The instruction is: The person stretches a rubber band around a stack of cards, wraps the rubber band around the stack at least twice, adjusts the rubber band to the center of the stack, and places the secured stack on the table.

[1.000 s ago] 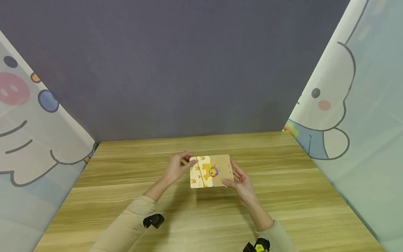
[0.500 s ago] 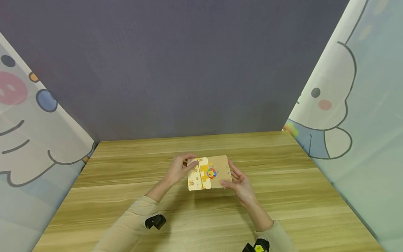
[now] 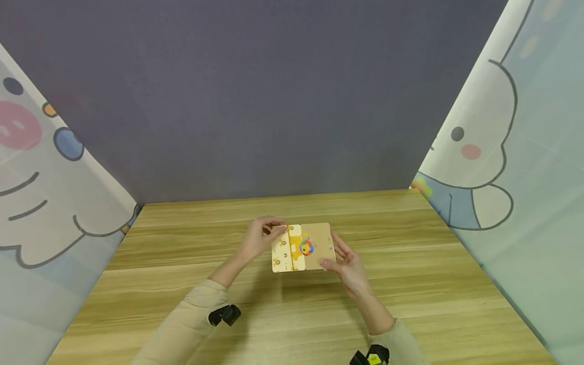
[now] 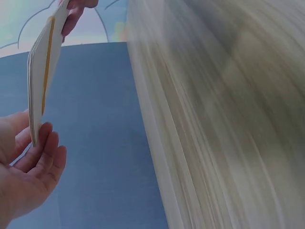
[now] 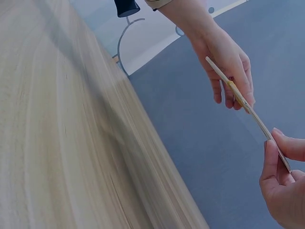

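A thin notebook (image 3: 319, 246) with a lion print, cream on its left part and tan on its right, is held up above the table. A yellow elastic band (image 3: 291, 251) runs across the cream part, nearly upright. My left hand (image 3: 257, 239) pinches the upper left corner, its thumb tip close to the band's top end. At the lower right edge my right hand (image 3: 352, 271) grips the notebook, thumb in front and fingers behind. In the right wrist view the notebook (image 5: 259, 123) shows edge-on, with layered pages.
Below the hands lies a wood-grain table (image 3: 410, 284). A dark grey panel (image 3: 283, 101) rises behind its far edge. Cartoon-printed curtains (image 3: 538, 152) flank both sides. Black straps (image 3: 223, 315) with devices sit on both wrists over beige sleeves.
The elastic band has gone from slanted to nearly upright across the cover. The notebook has shifted slightly left, with both hands keeping hold of it.
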